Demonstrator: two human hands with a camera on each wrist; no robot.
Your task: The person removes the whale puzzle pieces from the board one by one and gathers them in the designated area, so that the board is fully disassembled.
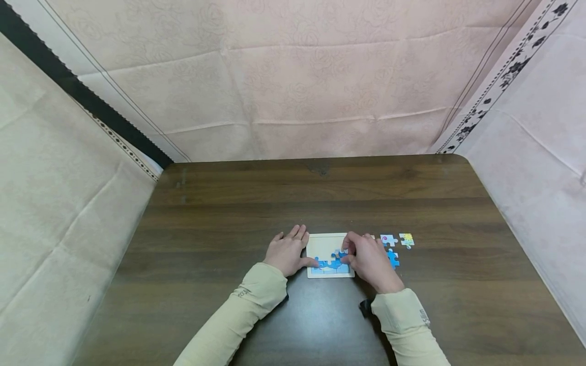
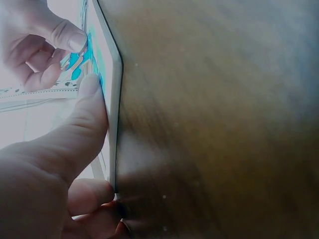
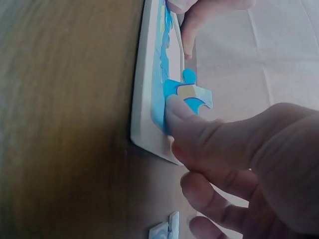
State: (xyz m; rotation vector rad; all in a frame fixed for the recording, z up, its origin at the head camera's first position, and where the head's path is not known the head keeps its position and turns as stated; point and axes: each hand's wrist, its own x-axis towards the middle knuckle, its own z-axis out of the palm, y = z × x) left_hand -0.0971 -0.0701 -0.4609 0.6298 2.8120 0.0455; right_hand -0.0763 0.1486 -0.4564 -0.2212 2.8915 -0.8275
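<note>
A pale puzzle tray (image 1: 319, 246) lies on the table, with blue jigsaw pieces (image 1: 328, 267) fitted along its near side. My left hand (image 1: 287, 254) rests at the tray's left edge, thumb laid over the rim and the other fingers stretched out beside it. Between thumb and fingertips, my right hand (image 1: 373, 260) pinches a jigsaw piece (image 3: 188, 92), blue with a tan and pale patch. That piece is tilted up over the right part of the tray, close to the fitted ones. Whether its lower edge touches them cannot be told.
Right of the tray lie loose jigsaw pieces: a white-and-blue one (image 1: 388, 240), a yellow one (image 1: 406, 240) and a blue one (image 1: 393, 257), partly behind my right hand. Pale cloth (image 1: 293, 101) hangs beyond the brown wooden table (image 1: 256, 203) and along its sides.
</note>
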